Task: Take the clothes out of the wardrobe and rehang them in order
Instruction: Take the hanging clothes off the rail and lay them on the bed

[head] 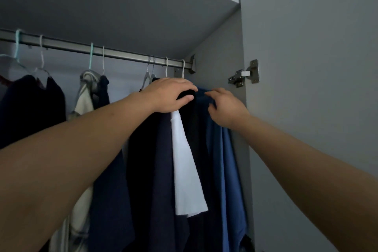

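Both hands at the right end of the wardrobe rail (122, 54).
Our left hand (169, 96) grips the black garment's (192, 129) shoulder, fingers curled over it; our right hand (225, 106), fingers loosely apart, touches the blue shirt (231, 170).

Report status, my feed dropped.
Left hand grips black garment on rail. Right hand open at blue shirt. Nothing blocking.

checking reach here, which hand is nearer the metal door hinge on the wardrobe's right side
Right. The right hand is just below and left of the metal door hinge, at the blue shirt. The left hand lies farther left, gripping the black garment.
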